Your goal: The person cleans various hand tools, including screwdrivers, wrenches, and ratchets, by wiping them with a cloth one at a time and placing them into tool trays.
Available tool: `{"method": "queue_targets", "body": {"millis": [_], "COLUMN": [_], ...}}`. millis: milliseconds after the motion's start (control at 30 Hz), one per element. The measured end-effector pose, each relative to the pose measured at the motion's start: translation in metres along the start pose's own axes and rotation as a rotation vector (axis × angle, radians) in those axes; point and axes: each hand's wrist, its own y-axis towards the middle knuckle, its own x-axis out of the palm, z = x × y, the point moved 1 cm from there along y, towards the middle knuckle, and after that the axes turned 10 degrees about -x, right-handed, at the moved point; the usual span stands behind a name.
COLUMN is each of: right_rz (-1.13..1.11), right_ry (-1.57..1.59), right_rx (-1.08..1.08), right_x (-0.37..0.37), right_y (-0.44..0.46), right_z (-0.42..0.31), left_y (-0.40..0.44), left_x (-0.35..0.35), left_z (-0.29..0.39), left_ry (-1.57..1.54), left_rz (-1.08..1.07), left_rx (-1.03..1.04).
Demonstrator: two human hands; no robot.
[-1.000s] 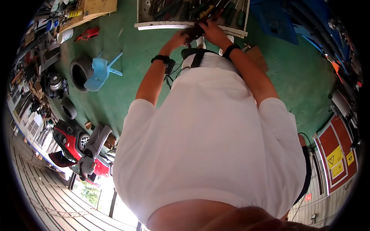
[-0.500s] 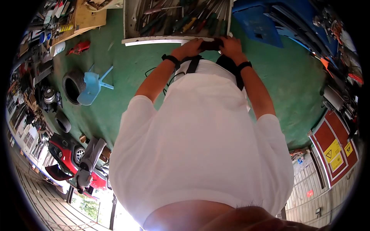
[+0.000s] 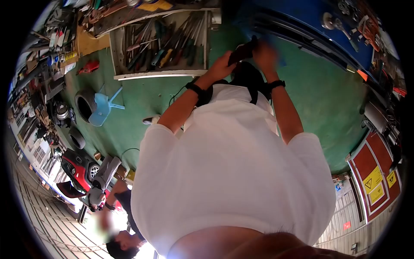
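A dark, elongated object [image 3: 243, 52] slants between my hands in front of my waist; its kind is not clear. My left hand [image 3: 221, 68] is closed around its lower left end. My right hand [image 3: 265, 56] is beside its upper end, smeared by motion, so its fingers and any grip cannot be made out. To the left of my hands stands a pulled-out drawer [image 3: 161, 74], with many screwdrivers [image 3: 172, 45] lying in it. Each wrist carries a black band.
A blue cabinet or cart [image 3: 302, 17] with tools on top stands ahead right. On the green floor at left are a light blue stool [image 3: 102, 108], tyres [image 3: 84, 103] and a red tool [image 3: 89, 67]. Other people [image 3: 125, 241] and a red car [image 3: 77, 170] are at lower left.
My body has turned right, so the drawer now sits further left. The dark object has tilted, its right end higher. My right hand blurs with motion. Another person has appeared at lower left.
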Motion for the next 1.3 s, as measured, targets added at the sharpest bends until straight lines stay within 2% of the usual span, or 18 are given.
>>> {"method": "queue_targets", "body": {"millis": [100, 167, 200, 267, 367, 433, 500, 567, 633, 733, 800, 933, 1000, 1067, 1133, 1200, 1267, 1300], "right_rz": [-0.015, -0.101, -0.095, -0.183, -0.324, -0.287, -0.120, -0.168, -0.322, -0.219, -0.188, -0.113, -0.158, -0.288, -0.421, -0.408, -0.337, -0.183], "right_ry": [-0.130, -0.293, -0.297, -0.144, -0.211, -0.190, -0.119, -0.160, -0.367, -0.203, -0.257, -0.327, -0.337, -0.265, 0.136, 0.386, 0.280, 0.257], "right_rx": [-0.031, -0.172, -0.165, -0.059, -0.014, 0.017, 0.066, 0.075, 0.104, 0.189, 0.174, 0.168, 0.136, 0.085, 0.199, 0.259, 0.179, 0.159], "right_x": [0.012, 0.010, 0.005, -0.013, -0.032, -0.009, -0.012, -0.012, -0.002, -0.003, -0.021, -0.037, -0.079, -0.133, -0.201, -0.249, -0.280, -0.296], "right_y": [-0.021, -0.031, -0.035, -0.051, -0.077, -0.106, -0.111, -0.105, -0.102, -0.101, -0.107, -0.151, -0.140, -0.118, -0.077, -0.054, -0.023, -0.002], "right_z": [0.056, 0.079, 0.085, 0.093, 0.114, 0.150, 0.161, 0.168, 0.177, 0.191, 0.192, 0.228, 0.224, 0.214, 0.170, 0.126, 0.101, 0.083], "left_y": [0.048, 0.071, 0.080, 0.089, 0.102, 0.107, 0.113, 0.119, 0.124, 0.130, 0.135, 0.132, 0.136, 0.138, 0.131, 0.121, 0.117, 0.114], "left_x": [0.040, 0.058, 0.065, 0.074, 0.087, 0.086, 0.077, 0.068, 0.059, 0.046, 0.040, 0.020, 0.013, 0.009, 0.004, 0.004, 0.017, 0.024], "left_z": [0.009, 0.015, 0.019, 0.032, 0.049, 0.066, 0.091, 0.102, 0.107, 0.116, 0.125, 0.172, 0.183, 0.196, 0.216, 0.241, 0.250, 0.253], "left_ry": [0.058, 0.177, 0.300, 0.331, 0.436, 0.516, 0.443, 0.451, 0.465, 0.592, 0.459, 0.362, 0.364, 0.390, 0.429, 0.373, 0.333, 0.286], "left_rz": [-0.023, -0.079, -0.140, -0.235, -0.374, -0.410, -0.456, -0.417, -0.388, -0.396, -0.575, -0.603, -0.627, -0.604, -0.606, -0.755, -0.766, -0.769], "left_rx": [0.081, 0.040, 0.000, 0.019, 0.014, -0.005, -0.072, -0.038, -0.003, 0.107, 0.058, 0.083, 0.038, 0.094, 0.123, 0.110, 0.215, 0.298]}}
